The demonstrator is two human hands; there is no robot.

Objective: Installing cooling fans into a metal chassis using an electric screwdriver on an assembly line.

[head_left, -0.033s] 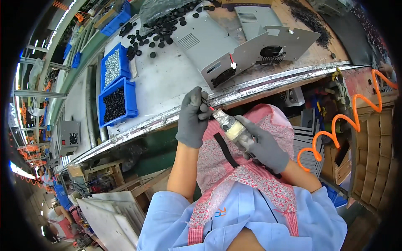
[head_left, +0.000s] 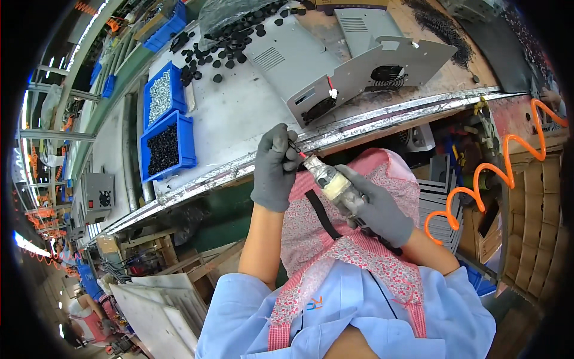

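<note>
My right hand (head_left: pixel 379 209), in a grey glove, is wrapped round a power screwdriver (head_left: pixel 327 180), its worn grey body bound with pale tape. The tool tilts up to the left, and its tip ends at the fingers of my left hand (head_left: pixel 275 164). That hand, gloved in grey too, is closed in a pinch around the tip. A small dark piece with a bit of red shows there, too small to name. Just beyond my hands, on the bench, stands a grey sheet-metal housing (head_left: pixel 293 60) with a black fan and a red wire with a white plug.
Two blue bins, one of silver screws (head_left: pixel 160 96) and one of black screws (head_left: pixel 163 149), sit at the left of the bench (head_left: pixel 221 125). Loose black caps (head_left: pixel 230 51) lie behind. A coiled orange hose (head_left: pixel 508 161) hangs at right. Grey panels (head_left: pixel 439 197) stand below the bench.
</note>
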